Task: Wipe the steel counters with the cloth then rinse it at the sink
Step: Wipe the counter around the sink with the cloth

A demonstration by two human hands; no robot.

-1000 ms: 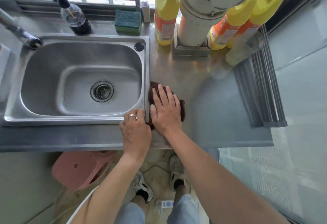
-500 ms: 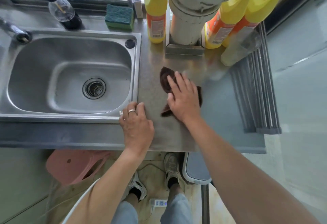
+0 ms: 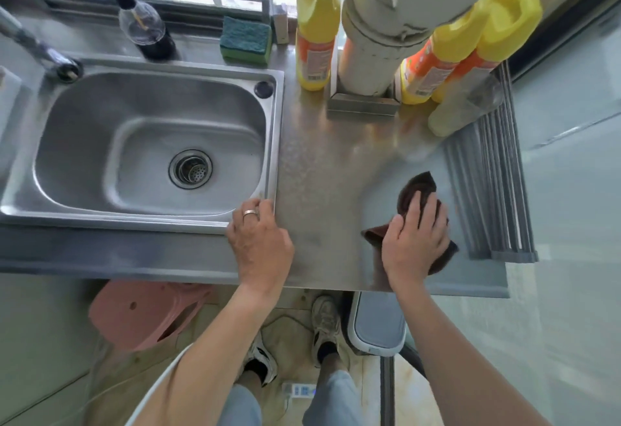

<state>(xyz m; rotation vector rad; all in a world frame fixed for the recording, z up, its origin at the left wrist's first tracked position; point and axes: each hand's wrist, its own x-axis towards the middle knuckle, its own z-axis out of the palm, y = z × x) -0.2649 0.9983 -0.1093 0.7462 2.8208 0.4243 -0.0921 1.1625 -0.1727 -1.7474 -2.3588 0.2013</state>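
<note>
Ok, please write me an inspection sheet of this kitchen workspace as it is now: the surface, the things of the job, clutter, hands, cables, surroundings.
Surface: steel counter, bare and shiny between the sink and the cloth.
Job's things: brown cloth flat on the counter, beside the roll-up drying rack; sink empty, no water running.
Clutter: three yellow detergent bottles, a green sponge, a dark bottle and a clear bottle along the back edge.
Hands: right hand presses the cloth; left hand rests on the sink's corner, wearing a ring.
Cables: power strip with cord on the floor by the feet.
Surroundings: wide pipe, barred window, pink stool, bin below.
</note>
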